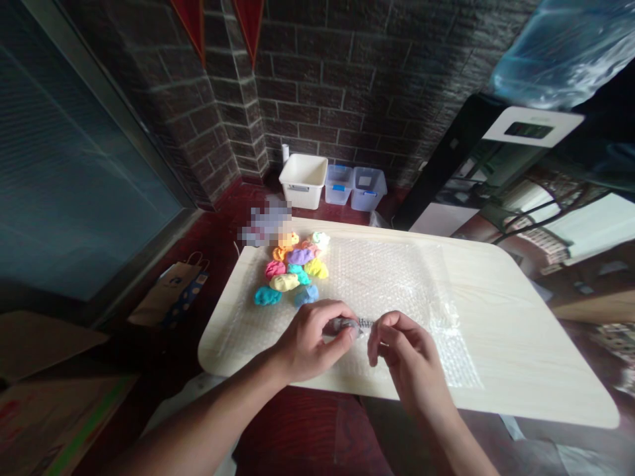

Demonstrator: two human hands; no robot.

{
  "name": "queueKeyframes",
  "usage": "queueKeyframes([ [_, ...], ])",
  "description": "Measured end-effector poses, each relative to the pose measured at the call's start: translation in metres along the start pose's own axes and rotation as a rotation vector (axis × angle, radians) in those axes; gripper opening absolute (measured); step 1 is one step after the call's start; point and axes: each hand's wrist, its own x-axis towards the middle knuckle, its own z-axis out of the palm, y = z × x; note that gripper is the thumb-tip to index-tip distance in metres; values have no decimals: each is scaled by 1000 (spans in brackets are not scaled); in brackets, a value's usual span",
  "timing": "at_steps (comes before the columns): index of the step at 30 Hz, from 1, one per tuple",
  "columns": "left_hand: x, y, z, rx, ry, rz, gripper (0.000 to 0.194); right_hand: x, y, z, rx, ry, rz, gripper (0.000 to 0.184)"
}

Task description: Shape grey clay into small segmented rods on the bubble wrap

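My left hand (317,337) is closed around a small grey lump (342,324), partly hidden by the fingers. A piece with dark print-like marks (366,323) shows between the lump and my right hand (409,354). The fingers of my right hand are curled in a pinch, and what they hold is too small to make out. Both hands are above bubble wrap (397,277). Beyond my left hand lie several soft, crumpled lumps, among them a blue one (306,295), a teal one (268,295), a pale yellow one (284,283) and a purple one (300,256).
The bubble wrap lies on a pale wooden table (520,317) with rounded corners. Past its far edge stand a white basket (303,198) and two clear bins (367,188). A water dispenser (446,185) stands at the right. On the left floor are a paper bag (161,294) and cardboard (54,423).
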Motion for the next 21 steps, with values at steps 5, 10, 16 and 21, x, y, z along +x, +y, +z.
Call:
queueKeyframes([
  [5, -3, -15, 1, 152, 19, 13, 16, 7, -4, -13, 131, 203, -13, 17],
  [10, -4, -23, 1, 465, -60, 83, 20, 10, -7, -32, 74, 280, -54, 22],
  [16, 0, -18, 6, 734, -143, 31, 10, 12, 1, -43, -41, 299, -39, 24],
  [21, 4, -13, 20, 828, -102, 26, 13, 13, 6, -43, 24, 311, 29, 30],
])
